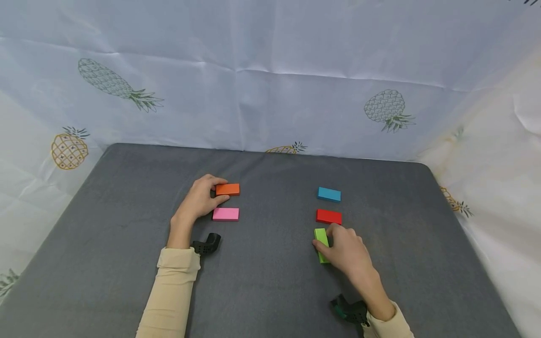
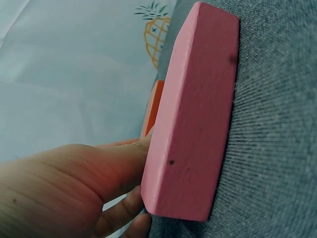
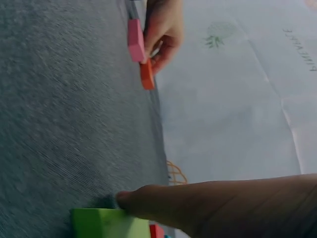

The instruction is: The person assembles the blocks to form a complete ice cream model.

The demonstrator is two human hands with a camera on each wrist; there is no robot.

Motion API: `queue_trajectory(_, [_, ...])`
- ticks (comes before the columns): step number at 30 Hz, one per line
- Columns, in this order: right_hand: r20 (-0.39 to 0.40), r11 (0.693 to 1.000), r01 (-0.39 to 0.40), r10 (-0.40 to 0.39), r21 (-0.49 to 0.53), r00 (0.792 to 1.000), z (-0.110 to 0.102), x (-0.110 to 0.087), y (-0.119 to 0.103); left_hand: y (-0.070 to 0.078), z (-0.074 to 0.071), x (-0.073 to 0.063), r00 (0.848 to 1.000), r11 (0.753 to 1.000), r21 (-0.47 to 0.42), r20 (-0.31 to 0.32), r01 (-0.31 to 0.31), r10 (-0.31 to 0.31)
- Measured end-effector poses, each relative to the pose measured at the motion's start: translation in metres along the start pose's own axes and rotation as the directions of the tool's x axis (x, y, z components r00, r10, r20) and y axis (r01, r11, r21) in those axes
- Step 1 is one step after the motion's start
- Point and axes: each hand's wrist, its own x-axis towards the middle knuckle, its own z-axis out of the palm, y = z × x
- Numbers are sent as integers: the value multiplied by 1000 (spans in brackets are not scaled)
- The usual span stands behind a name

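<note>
At the left of the table, my left hand (image 1: 201, 199) pinches an orange block (image 1: 228, 189) between thumb and fingers, gripping the block's left end. A pink block (image 1: 226, 214) lies just nearer to me, below the thumb; in the left wrist view this pink block (image 2: 198, 119) fills the foreground and hides most of the orange one. On the right side, my right hand (image 1: 350, 249) holds a light green block (image 1: 321, 236), thumb on its left edge and fingers on its right. The green block stands lengthwise toward me, slightly slanted.
A red block (image 1: 328, 216) lies just beyond the green one, close to the right fingertips, with a blue block (image 1: 329, 194) farther back. Grey cloth covers the table (image 1: 270, 281). A pineapple-print white curtain (image 1: 270, 108) hangs along its back edge and sides. Black wrist devices (image 1: 207, 244) are on both arms.
</note>
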Motion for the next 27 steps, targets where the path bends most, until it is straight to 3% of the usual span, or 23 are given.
queue_trajectory(6, [-54,1000,12,-11,12,998,6,3,-2,0,0,2,1000,1000,-9,-9,4,-4])
queue_trajectory(16, [-78,995,10,-2,98,997,11,7,-5,1,0,2,1000,1000,-11,-16,-1,1])
queue_trajectory(27, [-142,989,78,-60,123,988,23,6,-12,8,3,5,999,999,-15,-32,-38,38])
